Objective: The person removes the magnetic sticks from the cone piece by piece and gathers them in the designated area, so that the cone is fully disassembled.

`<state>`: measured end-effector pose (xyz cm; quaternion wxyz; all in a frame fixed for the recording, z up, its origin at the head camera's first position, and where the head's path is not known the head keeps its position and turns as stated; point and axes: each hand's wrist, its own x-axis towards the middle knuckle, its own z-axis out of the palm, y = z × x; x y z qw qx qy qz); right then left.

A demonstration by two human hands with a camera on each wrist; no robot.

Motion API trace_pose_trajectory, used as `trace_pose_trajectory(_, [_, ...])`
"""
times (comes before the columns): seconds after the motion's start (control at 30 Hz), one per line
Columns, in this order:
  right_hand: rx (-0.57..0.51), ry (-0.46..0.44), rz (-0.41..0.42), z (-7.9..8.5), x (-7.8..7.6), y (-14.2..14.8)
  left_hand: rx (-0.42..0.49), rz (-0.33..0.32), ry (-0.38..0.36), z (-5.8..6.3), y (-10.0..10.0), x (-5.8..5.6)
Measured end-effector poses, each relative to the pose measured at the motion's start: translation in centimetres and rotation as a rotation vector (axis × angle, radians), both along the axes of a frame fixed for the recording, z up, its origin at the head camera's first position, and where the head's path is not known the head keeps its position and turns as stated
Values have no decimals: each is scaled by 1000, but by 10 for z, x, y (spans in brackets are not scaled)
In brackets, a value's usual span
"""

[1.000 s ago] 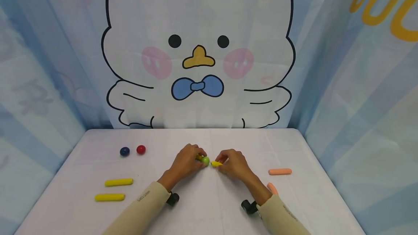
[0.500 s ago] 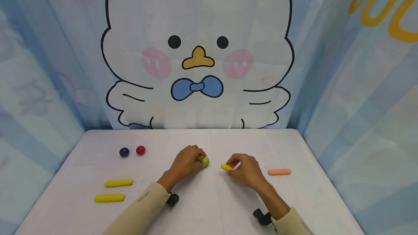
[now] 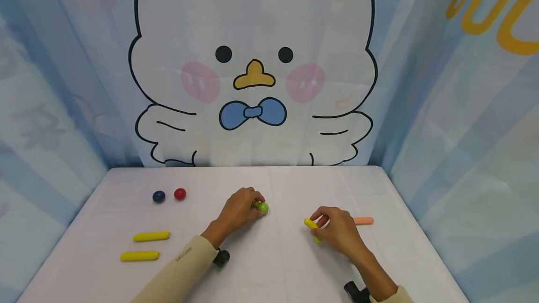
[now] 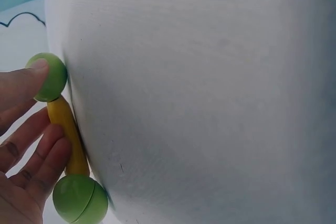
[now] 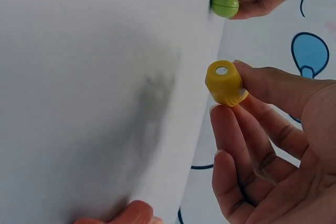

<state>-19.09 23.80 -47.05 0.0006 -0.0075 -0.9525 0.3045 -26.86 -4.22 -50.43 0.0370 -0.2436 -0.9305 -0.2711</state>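
Note:
My left hand [image 3: 240,209] pinches a green ball [image 3: 263,208] near the middle of the table. In the left wrist view, this ball caps one end of a yellow rod [image 4: 68,129], and a second green ball [image 4: 80,199] sits at the other end. My thumb lies on the upper ball, with fingers beside the rod. Right of centre, my right hand [image 3: 337,230] holds a short yellow piece [image 3: 311,224] between thumb and fingers, above the table. In the right wrist view its end shows a small silvery disc, likely a magnet.
A dark blue ball [image 3: 158,197] and a red ball [image 3: 179,194] lie at the back left. Two yellow sticks [image 3: 151,236] lie nearer on that side. An orange stick [image 3: 364,220] is partly behind my right hand; another orange piece [image 5: 134,214] shows in the right wrist view.
My right hand has moved right and nearer with the yellow piece, away from the green ball. My left hand has stayed in place with its hold unchanged.

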Motion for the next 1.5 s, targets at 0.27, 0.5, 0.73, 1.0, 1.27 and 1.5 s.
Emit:
trace_pose_trajectory(0.27, [22,-28,-29,-3,13,21,0,-15,10,-2,0,0])
trace_pose_trajectory(0.5, [78,-47,-37,-10,20,28,-1,-35,14,-3,0,1])
trace_pose_trajectory(0.73, [112,-47,-29,-18,25,27,-22,-44,28,-3,2,1])
trace_pose_trajectory(1.0, [134,-24,-14,-20,28,28,-24,-39,37,-6,4,3])
trace_pose_trajectory(1.27, [192,-29,-41,-18,26,27,1,-65,47,-6,2,8])
trace_pose_trajectory(1.5, [160,58,-53,-18,21,22,17,-103,4,-4,-1,14])
